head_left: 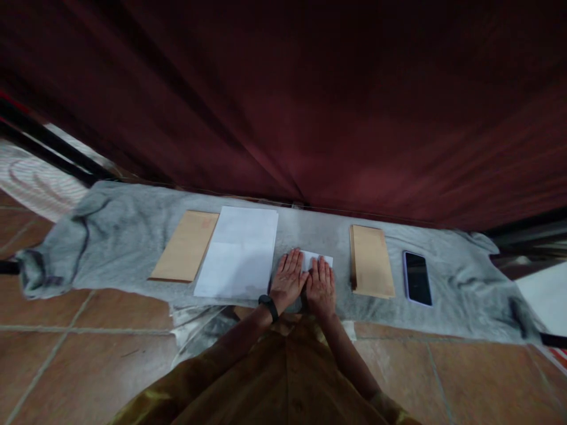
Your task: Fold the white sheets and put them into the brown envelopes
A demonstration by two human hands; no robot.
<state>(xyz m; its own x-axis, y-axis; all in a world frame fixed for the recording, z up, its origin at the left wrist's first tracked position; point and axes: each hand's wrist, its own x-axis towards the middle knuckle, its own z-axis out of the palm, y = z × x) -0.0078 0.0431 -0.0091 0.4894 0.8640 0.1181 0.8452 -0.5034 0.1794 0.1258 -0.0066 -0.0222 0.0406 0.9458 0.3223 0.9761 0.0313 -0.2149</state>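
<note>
Looking down from the head view, the left hand [287,280] and the right hand [319,286] lie side by side on a small folded white paper [319,258]. It rests on the grey cloth [124,236] spread over the tiled floor [66,366], between a stack of white sheets [239,251] and a pile of brown envelopes [371,260]. One risk, as I judge it: the cloth is soft and rumpled, so uneven pressure could let the paper slide or crease crooked. Both hands are palm-down and close together, the left with a black band [268,305] at its wrist. The fingers are straight and together — flat and open, gripping nothing. A phone [417,277] lies further right and a single brown envelope [186,245] at far left.
</note>
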